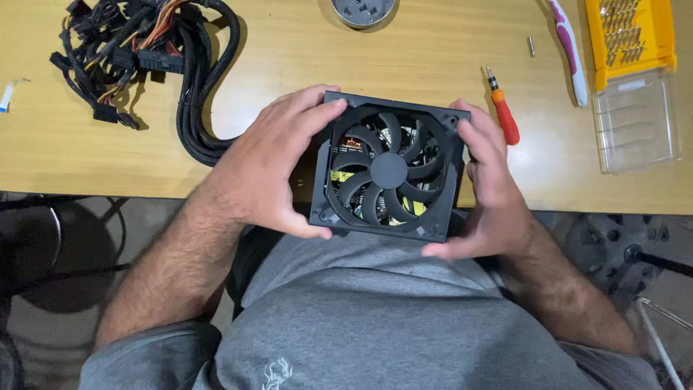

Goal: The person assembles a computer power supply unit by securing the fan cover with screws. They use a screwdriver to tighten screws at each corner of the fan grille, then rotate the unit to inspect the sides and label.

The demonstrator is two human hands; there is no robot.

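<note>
We have one view only, from the camera worn on our head, looking steeply down past our chest onto the near edge of the wooden table (433, 58). It sits close: our forearms and grey shirt (404, 325) fill the lower half, the tabletop the upper, with floor showing at both lower sides

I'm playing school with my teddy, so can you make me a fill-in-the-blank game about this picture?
1. Both hands, the left hand and the right hand, hold a black box with a round ____ in its middle.
2. The small screwdriver on the table has an ____ handle.
3. The bundle of cables lies on the person's ____ side.
4. The tray of bits is coloured ____.

Missing words: fan; orange; left; yellow
</note>
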